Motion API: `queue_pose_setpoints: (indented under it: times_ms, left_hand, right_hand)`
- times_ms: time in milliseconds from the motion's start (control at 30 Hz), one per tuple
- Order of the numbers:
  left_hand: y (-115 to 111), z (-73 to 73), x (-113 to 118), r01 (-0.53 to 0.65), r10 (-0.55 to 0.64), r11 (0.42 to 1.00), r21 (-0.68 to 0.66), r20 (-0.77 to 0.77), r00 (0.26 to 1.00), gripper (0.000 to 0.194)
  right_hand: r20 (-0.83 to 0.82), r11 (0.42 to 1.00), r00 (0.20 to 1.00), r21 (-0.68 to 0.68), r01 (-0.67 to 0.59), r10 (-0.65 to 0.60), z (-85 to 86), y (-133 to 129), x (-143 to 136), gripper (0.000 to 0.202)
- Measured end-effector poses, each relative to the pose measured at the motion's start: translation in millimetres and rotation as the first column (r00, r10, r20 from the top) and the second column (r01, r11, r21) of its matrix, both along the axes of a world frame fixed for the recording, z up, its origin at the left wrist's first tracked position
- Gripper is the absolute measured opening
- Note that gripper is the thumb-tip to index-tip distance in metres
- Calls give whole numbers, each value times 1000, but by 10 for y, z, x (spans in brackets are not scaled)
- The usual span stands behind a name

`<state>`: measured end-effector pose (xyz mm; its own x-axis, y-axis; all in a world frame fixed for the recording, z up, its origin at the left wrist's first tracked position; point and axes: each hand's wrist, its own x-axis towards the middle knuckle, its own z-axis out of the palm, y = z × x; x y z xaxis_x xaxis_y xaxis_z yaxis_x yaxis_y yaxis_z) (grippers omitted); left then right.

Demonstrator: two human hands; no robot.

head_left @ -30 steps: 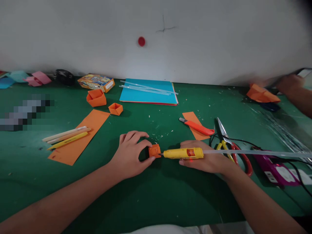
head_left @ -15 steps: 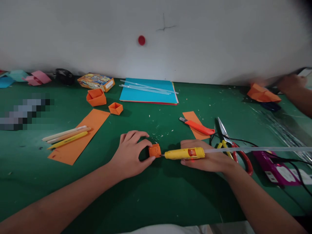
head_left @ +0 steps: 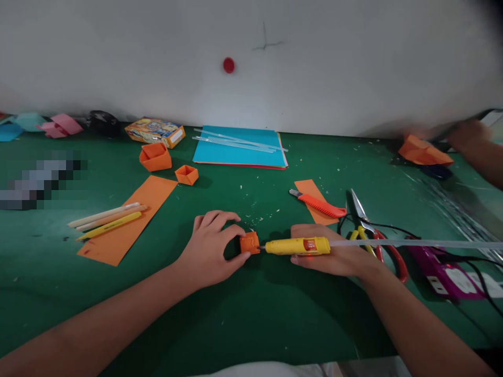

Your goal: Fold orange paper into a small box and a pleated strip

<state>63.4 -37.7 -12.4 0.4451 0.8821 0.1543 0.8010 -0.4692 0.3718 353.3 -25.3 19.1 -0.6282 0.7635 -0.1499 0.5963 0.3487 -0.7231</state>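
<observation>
Between the thumb and index finger of my left hand (head_left: 214, 250) is a small orange paper piece (head_left: 249, 243) on the green table. My right hand (head_left: 334, 256) is wrapped round a yellow glue gun (head_left: 288, 246), with a long clear glue stick (head_left: 412, 243) out of its rear end. The gun's nozzle points left and is at the right edge of the orange piece. A small red light glows under the gun. Two folded orange paper shapes, a larger one (head_left: 155, 157) and a smaller one (head_left: 187, 175), stand beyond my left hand.
Pencils (head_left: 108, 222) lie on an orange strip (head_left: 118, 251) at left. Glue sticks rest on blue paper (head_left: 236, 157) at the back. A cutter (head_left: 322, 205), scissors (head_left: 363, 214) and a purple power strip (head_left: 448, 272) are at right. Another person's hand (head_left: 469, 136) is at far right.
</observation>
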Motion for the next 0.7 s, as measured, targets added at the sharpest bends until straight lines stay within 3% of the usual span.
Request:
queue_pose_setpoints:
  times_ms: [700]
  left_hand:
    - [-5,-10,-7,11,-11,1000,12,7,1000,26]
  right_hand:
    - [-46,999,999,-40,-8,6,-53,6,34,29]
